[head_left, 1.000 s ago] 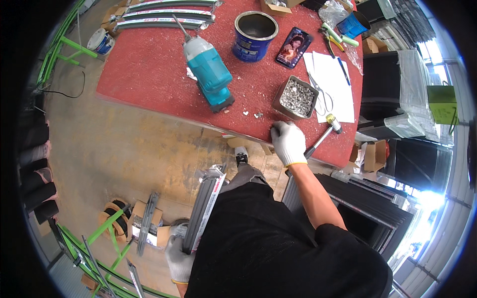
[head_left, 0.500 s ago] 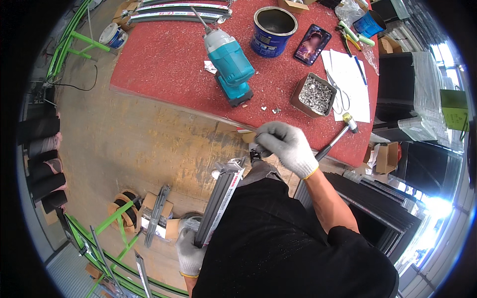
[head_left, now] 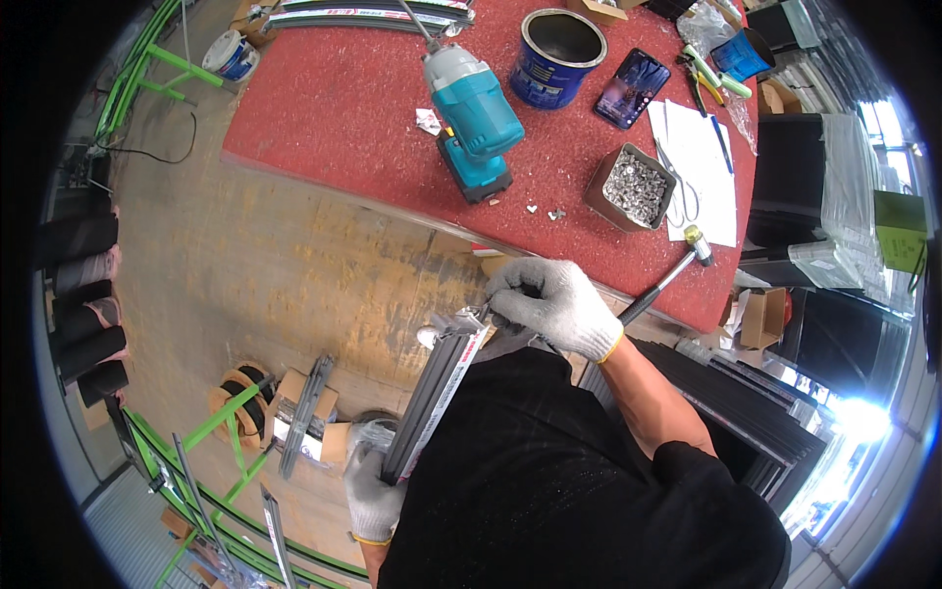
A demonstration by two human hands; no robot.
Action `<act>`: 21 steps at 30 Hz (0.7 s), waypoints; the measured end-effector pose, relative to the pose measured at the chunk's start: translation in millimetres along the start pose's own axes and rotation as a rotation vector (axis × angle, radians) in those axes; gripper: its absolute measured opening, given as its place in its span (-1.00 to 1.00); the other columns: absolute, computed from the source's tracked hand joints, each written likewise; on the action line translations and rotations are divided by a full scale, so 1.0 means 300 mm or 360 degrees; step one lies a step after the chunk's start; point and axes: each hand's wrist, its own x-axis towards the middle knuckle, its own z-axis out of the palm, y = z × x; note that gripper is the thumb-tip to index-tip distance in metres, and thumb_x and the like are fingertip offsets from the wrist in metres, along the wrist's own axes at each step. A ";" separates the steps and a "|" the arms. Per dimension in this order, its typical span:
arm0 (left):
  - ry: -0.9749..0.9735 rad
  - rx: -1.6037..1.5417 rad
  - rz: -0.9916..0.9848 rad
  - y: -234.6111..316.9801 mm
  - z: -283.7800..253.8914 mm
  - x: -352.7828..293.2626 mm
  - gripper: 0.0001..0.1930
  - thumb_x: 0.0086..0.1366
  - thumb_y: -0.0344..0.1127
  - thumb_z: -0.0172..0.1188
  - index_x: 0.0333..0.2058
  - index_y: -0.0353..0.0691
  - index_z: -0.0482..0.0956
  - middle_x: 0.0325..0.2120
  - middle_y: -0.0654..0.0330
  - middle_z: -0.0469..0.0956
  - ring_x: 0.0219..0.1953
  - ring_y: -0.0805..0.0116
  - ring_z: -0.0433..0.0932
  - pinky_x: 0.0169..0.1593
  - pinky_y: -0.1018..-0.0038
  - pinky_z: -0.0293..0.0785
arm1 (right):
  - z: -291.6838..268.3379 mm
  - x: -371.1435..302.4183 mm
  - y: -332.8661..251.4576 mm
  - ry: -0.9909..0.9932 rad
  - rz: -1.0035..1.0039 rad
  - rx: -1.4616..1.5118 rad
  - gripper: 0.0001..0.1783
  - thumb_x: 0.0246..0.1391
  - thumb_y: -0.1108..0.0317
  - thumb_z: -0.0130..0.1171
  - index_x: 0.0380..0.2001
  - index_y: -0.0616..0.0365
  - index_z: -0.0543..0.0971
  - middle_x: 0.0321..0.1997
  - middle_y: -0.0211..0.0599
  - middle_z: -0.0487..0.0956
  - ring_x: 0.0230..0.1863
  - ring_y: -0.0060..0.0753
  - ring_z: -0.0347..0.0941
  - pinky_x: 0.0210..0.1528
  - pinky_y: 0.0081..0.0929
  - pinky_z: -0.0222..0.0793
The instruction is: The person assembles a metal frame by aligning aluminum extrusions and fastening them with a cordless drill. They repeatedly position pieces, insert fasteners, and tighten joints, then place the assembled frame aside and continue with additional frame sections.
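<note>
My left hand, in a grey-white knit glove, grips the lower part of a bundle of dark grey metal profiles with a printed white strip along one side. The bundle slants upward beside my black shirt. At its upper end is my gloved right hand, thumb and fingers pinched together near the profile tips. Whatever those fingers hold, if anything, is too small to make out. On the red table beyond stand a square tin of small metal pieces and a rubber-headed mallet.
A teal cordless power tool, a blue can, a phone, scissors and white paper lie on the red table. Green metal racks and open cardboard boxes stand to the left. Dark frames are stacked at right.
My right hand has moved slightly down and left, reaching the upper end of the profile bundle. My left hand keeps its grip. The whole view has shifted a little.
</note>
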 end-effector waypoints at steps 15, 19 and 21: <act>0.0031 -0.0191 -0.0073 -0.042 0.032 -0.013 -0.72 -0.02 -0.40 0.53 -0.37 -0.39 0.64 -0.36 -0.17 0.59 -0.31 -0.21 0.58 -0.24 0.12 0.49 | -0.071 0.035 0.003 -0.0491 -0.0051 0.0224 -0.69 0.32 0.35 0.26 0.01 0.34 0.71 -0.12 -0.30 0.74 -0.14 -0.58 0.61 -0.06 -0.49 0.56; 0.0046 -0.0055 -0.0016 -0.018 0.029 0.006 -0.76 0.00 -0.41 0.48 -0.37 -0.39 0.65 -0.40 -0.16 0.60 -0.32 -0.21 0.58 -0.25 0.14 0.49 | -0.025 0.051 0.014 -0.0600 0.0031 0.0506 -0.65 0.33 0.20 0.28 -0.02 0.28 0.69 -0.25 -0.33 0.69 -0.16 -0.51 0.57 -0.05 -0.45 0.50; 0.0067 -0.0145 -0.0008 -0.002 0.034 0.014 -0.79 0.00 -0.41 0.44 -0.40 -0.40 0.65 -0.44 -0.15 0.59 -0.34 -0.18 0.58 -0.25 0.14 0.49 | 0.017 0.092 0.007 -0.0671 -0.0213 -0.0095 -0.61 0.30 0.14 0.31 -0.04 0.27 0.68 -0.27 -0.31 0.68 -0.23 -0.52 0.55 -0.13 -0.43 0.48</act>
